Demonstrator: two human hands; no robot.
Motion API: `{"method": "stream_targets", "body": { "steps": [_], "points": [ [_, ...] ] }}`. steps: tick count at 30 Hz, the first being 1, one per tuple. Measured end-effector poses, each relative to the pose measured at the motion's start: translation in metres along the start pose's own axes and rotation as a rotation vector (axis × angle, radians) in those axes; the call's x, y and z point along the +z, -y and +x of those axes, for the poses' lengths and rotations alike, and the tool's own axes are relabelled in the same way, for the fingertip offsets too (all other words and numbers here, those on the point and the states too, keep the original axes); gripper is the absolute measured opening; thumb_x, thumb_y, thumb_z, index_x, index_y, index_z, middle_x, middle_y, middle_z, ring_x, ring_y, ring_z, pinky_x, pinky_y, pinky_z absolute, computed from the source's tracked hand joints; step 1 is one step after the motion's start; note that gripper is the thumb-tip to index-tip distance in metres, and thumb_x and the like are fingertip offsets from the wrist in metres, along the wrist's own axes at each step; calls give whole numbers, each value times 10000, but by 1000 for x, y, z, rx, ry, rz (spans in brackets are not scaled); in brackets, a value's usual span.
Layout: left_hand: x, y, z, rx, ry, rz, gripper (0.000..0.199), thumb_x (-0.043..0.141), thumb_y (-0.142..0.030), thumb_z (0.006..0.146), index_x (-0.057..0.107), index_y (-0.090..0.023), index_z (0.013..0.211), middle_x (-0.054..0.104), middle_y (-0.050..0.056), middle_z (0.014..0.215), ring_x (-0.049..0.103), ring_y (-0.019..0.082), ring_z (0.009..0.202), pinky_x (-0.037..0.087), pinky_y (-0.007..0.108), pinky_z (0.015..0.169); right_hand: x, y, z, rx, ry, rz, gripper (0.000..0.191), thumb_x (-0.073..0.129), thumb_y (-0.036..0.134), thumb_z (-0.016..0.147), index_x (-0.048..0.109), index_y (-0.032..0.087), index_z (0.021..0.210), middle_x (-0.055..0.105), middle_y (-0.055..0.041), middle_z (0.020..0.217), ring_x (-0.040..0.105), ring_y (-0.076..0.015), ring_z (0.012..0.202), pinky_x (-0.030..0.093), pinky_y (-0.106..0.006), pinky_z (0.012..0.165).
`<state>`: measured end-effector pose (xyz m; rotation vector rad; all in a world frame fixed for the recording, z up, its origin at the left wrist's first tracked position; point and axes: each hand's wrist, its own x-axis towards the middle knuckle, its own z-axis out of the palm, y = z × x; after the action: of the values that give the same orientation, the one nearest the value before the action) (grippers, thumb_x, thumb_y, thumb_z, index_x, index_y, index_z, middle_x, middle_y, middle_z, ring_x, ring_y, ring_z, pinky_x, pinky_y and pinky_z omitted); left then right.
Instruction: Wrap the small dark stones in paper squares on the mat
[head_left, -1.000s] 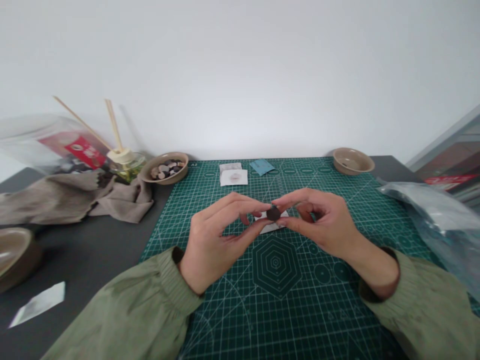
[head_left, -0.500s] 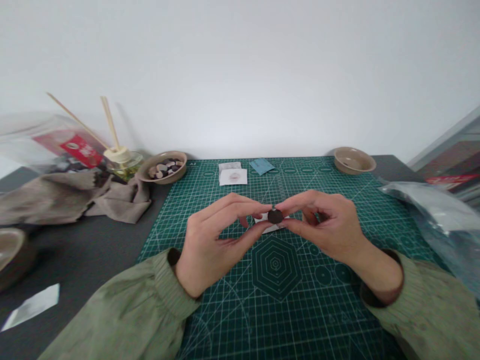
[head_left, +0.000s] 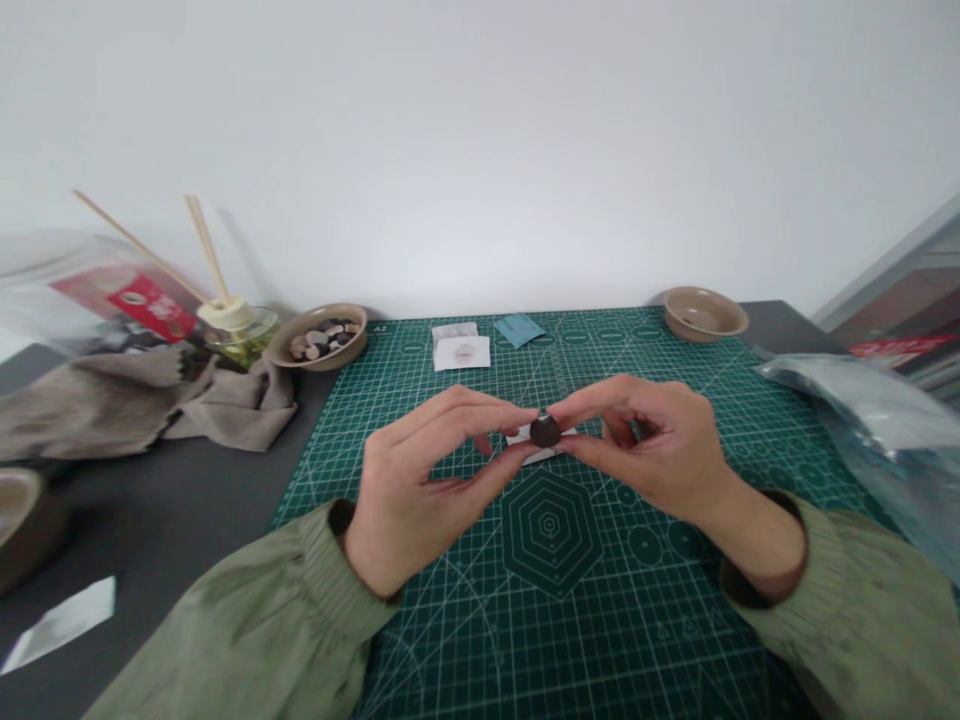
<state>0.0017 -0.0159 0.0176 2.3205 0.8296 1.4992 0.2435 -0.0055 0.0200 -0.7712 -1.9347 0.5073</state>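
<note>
A small dark round disc point(head_left: 545, 431) is pinched between the fingertips of both hands above the green cutting mat point(head_left: 551, 640). My left hand point(head_left: 431, 480) holds its left side with thumb and fingers. On its right side, the thumb and index finger of my right hand point(head_left: 656, 445) grip it. Something small and pale shows at the disc's top edge, too small to make out. Behind and below the disc lies a white paper piece point(head_left: 541, 455), partly hidden by the fingers.
A bowl of dark and light pieces point(head_left: 319, 338) stands back left, beside a reed diffuser point(head_left: 229, 315) and a brown cloth point(head_left: 120, 405). White papers point(head_left: 462, 351) and a blue packet point(head_left: 518, 329) lie at the back. Right are another bowl point(head_left: 705, 315) and a plastic bag point(head_left: 862, 400).
The view has shifted slightly. Both hands still pinch the disc, which has moved a little left and up in view, and the pale bit at its top shows more clearly.
</note>
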Motion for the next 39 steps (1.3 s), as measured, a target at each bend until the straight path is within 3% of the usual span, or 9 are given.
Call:
{"method": "stream_targets", "body": {
  "steps": [21,28,39],
  "points": [
    [0,0,0,8,-11,16,307,872,-52,862,791,-196,1121,822,30,1008,749,147,866,629,297,765,0,1,0,-16,5,14,195,885,241,903,822,248,1087,829,27,916,447,-49,472,345,-228,441],
    [0,-1,-1,13,-16,13,314,864,-49,869,788,-195,1136,819,31,1011,743,141,870,630,295,765,1,1,2,-17,-5,-1,194,897,251,892,825,236,1072,759,48,780,424,-49,479,331,-236,459],
    [0,-2,-1,-1,-15,5,301,868,-78,877,790,-223,1129,820,35,998,748,160,853,637,319,742,1,1,2,-14,2,20,173,871,282,922,817,240,1081,761,27,874,408,-49,512,343,-245,486]
  ]
}}
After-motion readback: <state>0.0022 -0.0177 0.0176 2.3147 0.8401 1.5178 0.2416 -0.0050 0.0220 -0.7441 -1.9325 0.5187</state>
